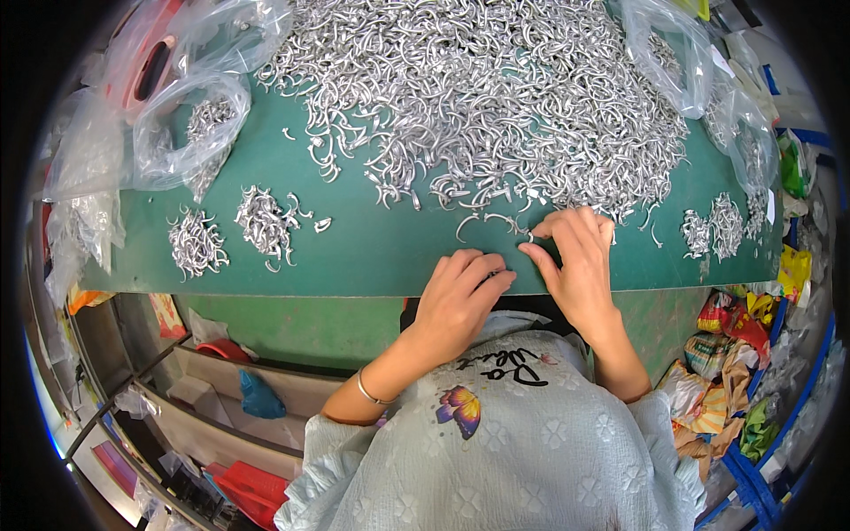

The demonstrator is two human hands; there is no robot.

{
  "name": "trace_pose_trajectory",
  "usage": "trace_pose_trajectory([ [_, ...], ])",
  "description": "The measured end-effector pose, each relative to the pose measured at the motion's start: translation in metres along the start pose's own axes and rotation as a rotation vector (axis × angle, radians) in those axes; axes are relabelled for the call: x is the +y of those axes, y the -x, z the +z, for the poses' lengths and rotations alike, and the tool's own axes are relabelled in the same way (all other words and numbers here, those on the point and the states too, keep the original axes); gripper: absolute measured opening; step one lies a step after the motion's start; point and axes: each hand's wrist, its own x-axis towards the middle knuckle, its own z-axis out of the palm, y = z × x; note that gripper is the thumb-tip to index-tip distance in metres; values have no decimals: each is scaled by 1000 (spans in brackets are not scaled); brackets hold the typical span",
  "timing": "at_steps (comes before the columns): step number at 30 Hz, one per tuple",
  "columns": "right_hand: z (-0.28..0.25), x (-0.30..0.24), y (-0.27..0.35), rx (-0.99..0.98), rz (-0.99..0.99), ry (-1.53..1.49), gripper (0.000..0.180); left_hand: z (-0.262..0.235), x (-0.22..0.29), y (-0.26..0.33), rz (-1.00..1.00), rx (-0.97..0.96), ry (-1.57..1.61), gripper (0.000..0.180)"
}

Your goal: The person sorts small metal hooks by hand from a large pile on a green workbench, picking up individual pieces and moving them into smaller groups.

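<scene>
Two hands on green table [372, 243] | left hand [460, 296] grip curled, contents unclear | right hand [575, 261] pinching metal hook [529, 235]

A green tabletop [372, 252] fills the upper view, its near edge curved by the lens. Beneath it a green front panel [310, 327] drops to pale shelves [221, 389] with a blue scrap [259, 396] and red containers [252, 491]. At the right, blue crates [753, 478] hold crumpled colourful wrappers [726, 354]. Clear plastic bags [80, 159] crowd the left edge. The light is even and bright
</scene>
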Motion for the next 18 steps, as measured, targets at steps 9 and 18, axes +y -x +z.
trace_pose_trajectory([
  [9,-1,0,-8,148,-40,-158,13,2,2,4,-75,12,46,33],
  [18,-2,7,-8,105,-73,92,14,-1,1,-1,-29,-8,-25,34],
])
